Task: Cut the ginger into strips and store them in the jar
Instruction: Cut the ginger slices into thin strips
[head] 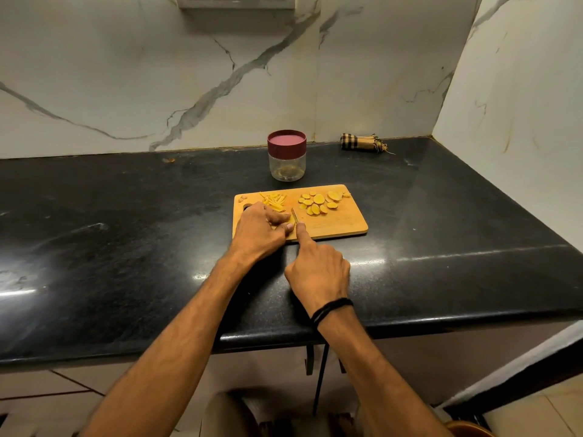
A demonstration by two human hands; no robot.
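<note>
A wooden cutting board (340,223) lies on the black counter. Round ginger slices (318,201) are spread over its far right part, and a small heap of ginger strips (273,200) lies at its far left. My left hand (258,230) presses a ginger piece down on the board's near left, fingers curled over it. My right hand (317,268) grips a knife (295,216), forefinger along the spine; the blade stands on the board just right of my left fingertips. Behind the board stands a clear jar (287,164), its maroon lid on.
The black counter (126,247) meets marble walls at the back and right. A folded checked cloth (362,142) lies in the back right corner. The counter's front edge runs under my forearms.
</note>
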